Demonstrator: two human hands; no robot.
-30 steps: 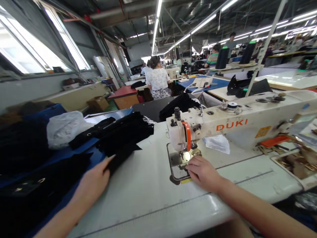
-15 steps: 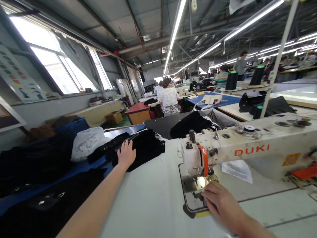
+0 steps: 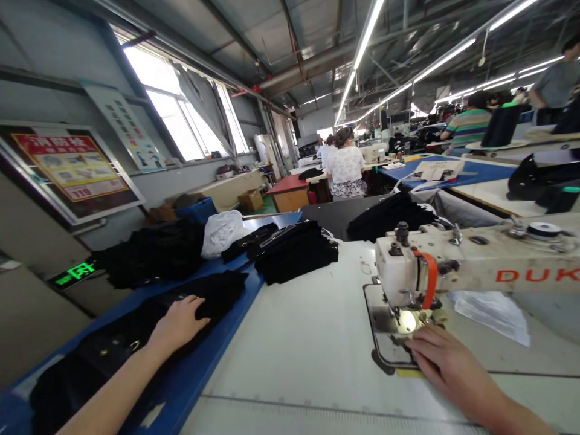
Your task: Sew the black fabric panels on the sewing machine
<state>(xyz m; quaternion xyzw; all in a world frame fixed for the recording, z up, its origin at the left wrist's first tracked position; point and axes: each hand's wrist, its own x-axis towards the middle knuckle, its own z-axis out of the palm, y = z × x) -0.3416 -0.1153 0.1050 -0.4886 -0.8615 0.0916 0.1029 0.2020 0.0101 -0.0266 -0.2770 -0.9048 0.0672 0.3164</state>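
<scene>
My left hand (image 3: 180,325) rests on a pile of black fabric pieces (image 3: 222,296) to my left, thumb apart from the fingers, and I see no piece gripped. Gold-coloured metal rings show on the dark parts of that pile. At the sewing machine (image 3: 403,266), my right hand (image 3: 446,361) lies by the metal needle plate (image 3: 385,320), just in front of the lit presser foot. Its fingers are pressed together, and whatever is between the fingertips is hidden. Another stack of black fabric pieces (image 3: 296,251) lies on the left edge of the white machine table (image 3: 290,338).
The blue side table (image 3: 226,329) adjoins the machine table, with a white plastic bag (image 3: 223,232) and a black heap (image 3: 154,251) on it. More black pieces (image 3: 394,216) lie behind the machine. A clear plastic bag (image 3: 492,314) lies under its arm. A co-worker (image 3: 345,166) sits ahead.
My left hand has moved off the stack on the machine table, down and left to the pile on the blue table. My right hand stays by the needle plate. The view has turned left.
</scene>
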